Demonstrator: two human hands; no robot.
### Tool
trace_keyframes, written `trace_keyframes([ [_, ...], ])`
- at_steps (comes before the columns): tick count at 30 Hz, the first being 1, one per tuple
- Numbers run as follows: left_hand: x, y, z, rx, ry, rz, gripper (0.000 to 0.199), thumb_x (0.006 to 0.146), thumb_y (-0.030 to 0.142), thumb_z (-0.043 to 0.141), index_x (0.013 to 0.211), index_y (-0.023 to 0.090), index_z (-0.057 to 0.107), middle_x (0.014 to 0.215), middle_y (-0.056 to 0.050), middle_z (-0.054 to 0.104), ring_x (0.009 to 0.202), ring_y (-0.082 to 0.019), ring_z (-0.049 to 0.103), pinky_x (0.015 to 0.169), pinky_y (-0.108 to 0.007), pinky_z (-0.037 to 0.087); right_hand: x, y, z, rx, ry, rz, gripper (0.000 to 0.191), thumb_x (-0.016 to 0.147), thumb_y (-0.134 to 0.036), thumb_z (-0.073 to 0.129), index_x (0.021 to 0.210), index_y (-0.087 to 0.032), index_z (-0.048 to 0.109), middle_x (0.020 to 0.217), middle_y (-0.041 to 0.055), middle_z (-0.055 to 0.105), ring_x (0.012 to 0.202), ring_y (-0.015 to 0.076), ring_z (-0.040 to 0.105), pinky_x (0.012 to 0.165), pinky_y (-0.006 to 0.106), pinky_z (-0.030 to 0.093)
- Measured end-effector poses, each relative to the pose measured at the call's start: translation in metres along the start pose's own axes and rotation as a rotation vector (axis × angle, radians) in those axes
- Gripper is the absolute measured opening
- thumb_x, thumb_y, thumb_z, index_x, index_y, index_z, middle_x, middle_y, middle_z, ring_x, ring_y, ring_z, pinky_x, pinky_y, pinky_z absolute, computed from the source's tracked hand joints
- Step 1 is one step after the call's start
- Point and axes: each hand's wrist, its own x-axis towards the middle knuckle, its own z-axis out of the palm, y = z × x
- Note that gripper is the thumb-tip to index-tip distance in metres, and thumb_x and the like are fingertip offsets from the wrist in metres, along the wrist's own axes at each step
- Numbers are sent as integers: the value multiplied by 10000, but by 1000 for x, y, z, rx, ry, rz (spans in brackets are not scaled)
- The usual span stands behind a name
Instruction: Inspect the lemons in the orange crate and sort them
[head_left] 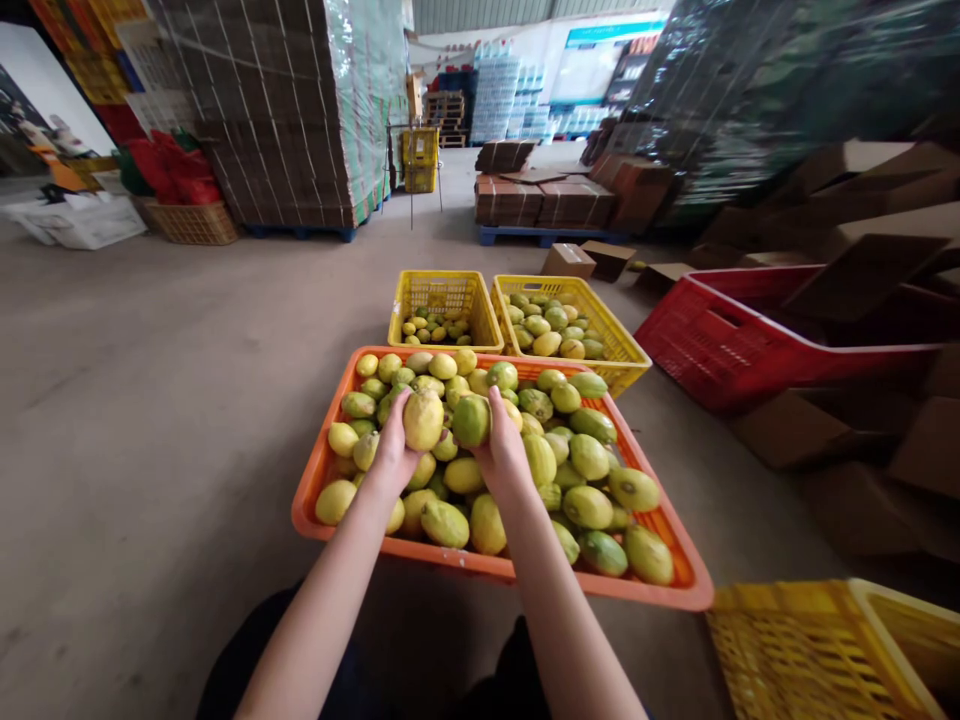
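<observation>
Both forearms are being extended forward over the orange crate (694, 590) of lemons; two yellow crates (447, 275) are being kept just beyond it. A yellow lemon (424, 420) is being grasped by the left hand (393, 448), a greener lemon (472, 421) by the half-curled right hand (501, 448).

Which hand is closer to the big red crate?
The right hand: it is on the side toward the red crate. The left hand is farther off, beyond the right.
</observation>
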Motion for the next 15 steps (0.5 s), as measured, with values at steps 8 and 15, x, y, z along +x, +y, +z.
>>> trace_keyframes([
  [8, 10, 4, -7, -12, 54, -50, 203, 1081, 341, 514, 1073, 220, 676, 906, -54, 799, 1083, -267, 793, 909, -383, 673, -1, -13, -3, 93, -35, 215, 346, 676, -469, 900, 822, -238, 688, 758, -25, 687, 680, 165, 632, 512, 250, 503],
  [15, 16, 5, -14, -33, 39, 1, 86, 1026, 170, 622, 968, 220, 662, 871, -20, 750, 1001, -223, 786, 892, -334, 672, 5, -12, -1, 72, -30, 217, 470, 525, -338, 997, 848, -225, 676, 779, -44, 708, 696, 140, 634, 571, 233, 533],
])
